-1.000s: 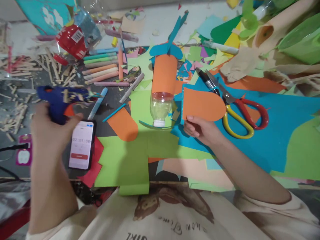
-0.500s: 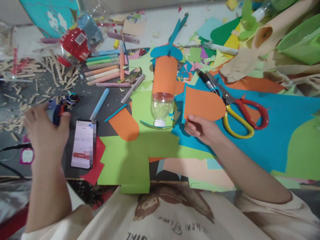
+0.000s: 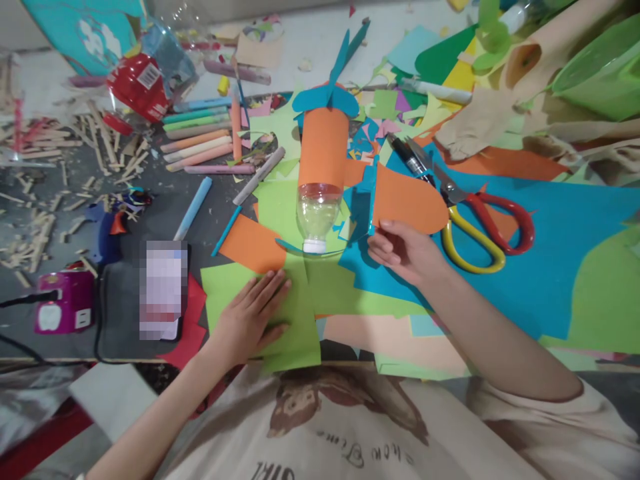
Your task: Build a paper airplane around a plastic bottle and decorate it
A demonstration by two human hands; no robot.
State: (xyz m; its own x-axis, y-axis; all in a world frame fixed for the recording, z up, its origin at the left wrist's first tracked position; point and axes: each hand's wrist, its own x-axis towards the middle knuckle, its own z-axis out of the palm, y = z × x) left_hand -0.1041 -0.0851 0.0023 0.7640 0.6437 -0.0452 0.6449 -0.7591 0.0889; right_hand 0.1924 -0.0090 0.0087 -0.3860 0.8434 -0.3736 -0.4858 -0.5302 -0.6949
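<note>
Left hand (image 3: 255, 313): laid flat, fingers extended, on light-green paper (image 3: 301, 327). Right hand (image 3: 405, 250): pinching blue-edged orange paper flap (image 3: 410, 200), beside red-and-yellow-handled scissors (image 3: 453, 191).

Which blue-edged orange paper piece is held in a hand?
The orange piece by the scissors: the right hand pinches it near its blue edge; the other piece lies by the left hand.

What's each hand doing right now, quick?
Left hand: open, palm down on the green paper, holding nothing.
Right hand: closed, pinching the orange paper near its blue edge.
</note>
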